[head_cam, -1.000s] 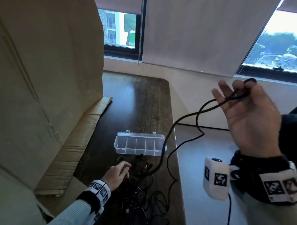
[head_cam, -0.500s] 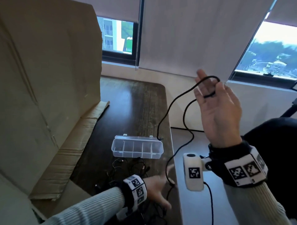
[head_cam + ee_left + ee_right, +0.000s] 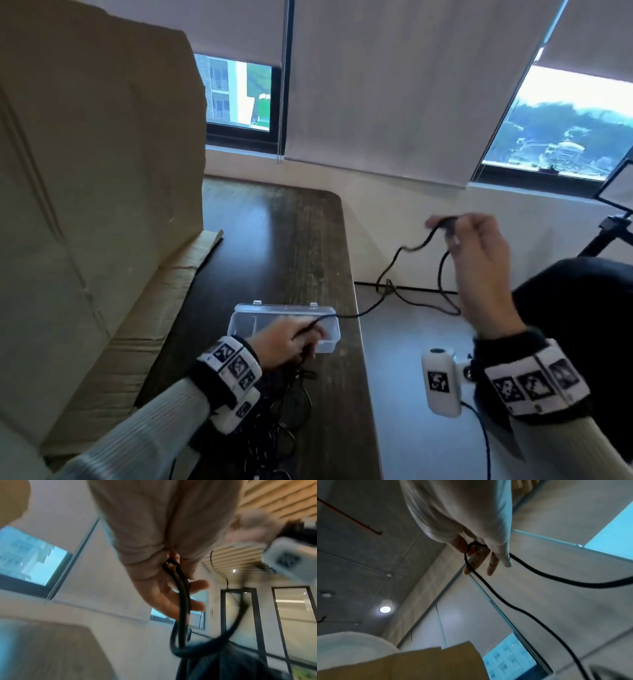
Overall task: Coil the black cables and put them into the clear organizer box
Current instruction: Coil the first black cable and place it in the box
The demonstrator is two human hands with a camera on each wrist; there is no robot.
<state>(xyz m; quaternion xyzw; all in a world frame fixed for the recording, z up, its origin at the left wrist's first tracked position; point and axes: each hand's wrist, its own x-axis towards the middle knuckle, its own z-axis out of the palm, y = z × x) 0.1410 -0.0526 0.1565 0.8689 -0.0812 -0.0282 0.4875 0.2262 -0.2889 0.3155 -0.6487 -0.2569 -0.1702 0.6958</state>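
the right hand [image 3: 479, 260] is raised well right of the box [image 3: 329, 323] and off the worktop [image 3: 274, 240], its fingers curled round a loop of the cable [image 3: 394, 267]; in the right wrist view the cable [image 3: 496, 596] bends over the fingers [image 3: 493, 563] of the right hand [image 3: 471, 527] and trails away in two strands. from there the cable sags, then runs to the left hand [image 3: 284, 342], which sits just in front of the box and overlaps its near wall. the left hand pinches the cable between thumb and fingers; the left wrist view shows the left hand [image 3: 164, 588] with two strands of cable [image 3: 183, 601] passing through the curled fingers [image 3: 197, 585], though blur hides exactly how tight the hold is.

the box stands on the worktop near its right edge, lid open; the pictures show no cable in its visible compartments. a tangle of more cables [image 3: 284, 411] lies on the worktop in front of the box, under the left wrist. a large cardboard sheet [image 3: 96, 205] leans well left of the box. a tripod [image 3: 613, 229] stands far right of the box, by the window.
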